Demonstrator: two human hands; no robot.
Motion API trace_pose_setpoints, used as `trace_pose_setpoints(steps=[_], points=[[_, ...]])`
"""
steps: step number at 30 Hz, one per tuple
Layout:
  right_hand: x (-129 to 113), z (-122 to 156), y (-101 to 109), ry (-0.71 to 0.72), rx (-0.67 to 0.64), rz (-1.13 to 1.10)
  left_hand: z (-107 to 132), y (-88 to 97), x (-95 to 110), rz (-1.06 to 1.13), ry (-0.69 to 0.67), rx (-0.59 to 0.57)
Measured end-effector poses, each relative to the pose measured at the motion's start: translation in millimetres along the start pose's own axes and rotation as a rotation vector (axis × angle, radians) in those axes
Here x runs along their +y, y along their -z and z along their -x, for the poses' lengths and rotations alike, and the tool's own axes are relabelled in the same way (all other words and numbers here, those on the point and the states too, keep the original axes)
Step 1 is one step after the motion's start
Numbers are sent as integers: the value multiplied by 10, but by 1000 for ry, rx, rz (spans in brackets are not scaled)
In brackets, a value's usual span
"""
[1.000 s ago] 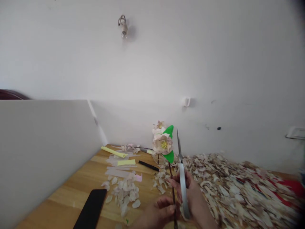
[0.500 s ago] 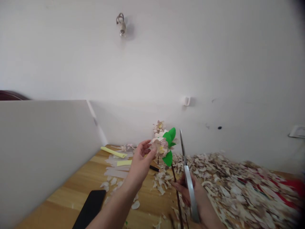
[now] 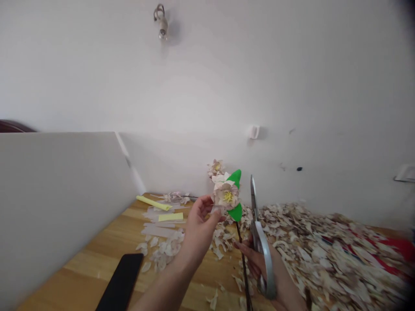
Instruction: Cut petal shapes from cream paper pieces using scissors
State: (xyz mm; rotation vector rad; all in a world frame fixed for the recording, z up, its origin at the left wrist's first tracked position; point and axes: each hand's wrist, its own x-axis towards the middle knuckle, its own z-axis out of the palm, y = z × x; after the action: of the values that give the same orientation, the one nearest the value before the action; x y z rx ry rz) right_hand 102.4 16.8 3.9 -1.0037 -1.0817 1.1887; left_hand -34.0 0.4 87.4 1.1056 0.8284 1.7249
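Observation:
My left hand [image 3: 200, 224] is closed at the edge of an artificial flower [image 3: 227, 194], thumb and fingers pinching its lower left petals. The flower has pale pinkish petals, a yellow centre and green leaves [image 3: 236, 212] on its right side. Its dark brown stem [image 3: 245, 272] runs down between thumb and fingers of my right hand [image 3: 264, 263]. The same hand also keeps a pair of scissors [image 3: 266, 252] against the palm, grey handles low and blades pointing up. Behind, another pale flower [image 3: 216, 166] shows; whether it shares the stem I cannot tell.
Loose petals [image 3: 311, 246] heap over the table's right side, with red material [image 3: 397, 248] among them. On the left lie a black phone [image 3: 120, 280], a yellow paper roll [image 3: 154, 203], a yellow pad [image 3: 170, 217] and pale strips [image 3: 158, 232]. A white wall [image 3: 207, 95] stands behind.
The flower has turned so its yellow centre faces me more, and fewer green leaves show. Both hands have shifted slightly right. The scissors stay in my right hand.

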Motion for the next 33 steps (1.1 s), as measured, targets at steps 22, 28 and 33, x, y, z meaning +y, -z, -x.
trace_pose_setpoints(steps=[22, 28, 33], points=[[-31, 77, 12, -61, -33, -96, -64, 119, -86, -335, -451, 107], [10, 48, 12, -97, -42, -103, -6, 208, -186, -333, -387, 16], [3, 64, 30, -129, -53, -113, 35, 212, -231, -240, -220, -15]])
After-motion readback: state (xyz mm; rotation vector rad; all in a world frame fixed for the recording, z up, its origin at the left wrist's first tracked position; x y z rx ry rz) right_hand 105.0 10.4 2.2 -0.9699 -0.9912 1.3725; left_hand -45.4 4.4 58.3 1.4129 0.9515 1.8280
